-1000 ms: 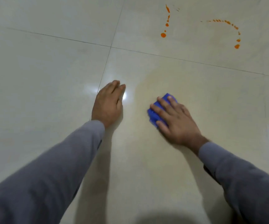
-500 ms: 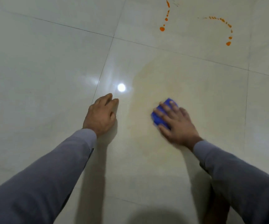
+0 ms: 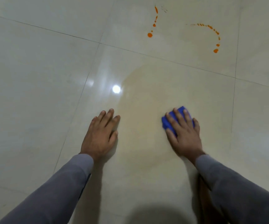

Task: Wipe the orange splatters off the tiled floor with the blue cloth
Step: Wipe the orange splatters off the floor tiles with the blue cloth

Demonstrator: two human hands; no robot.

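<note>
Pressing flat-fingered on the folded blue cloth (image 3: 166, 124), the right hand (image 3: 184, 136) has swept it slightly rightward over the glossy cream tiled floor (image 3: 33, 78), left hand (image 3: 100, 136) open and braced, while the orange splatters (image 3: 150, 35) ahead remain unwiped.

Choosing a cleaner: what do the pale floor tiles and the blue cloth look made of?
Pale floor tiles: likely glazed ceramic or polished porcelain, glossy; a light glare shows between thin grout lines. Blue cloth: soft fabric, perhaps microfibre; it bunches under the right hand.
</note>
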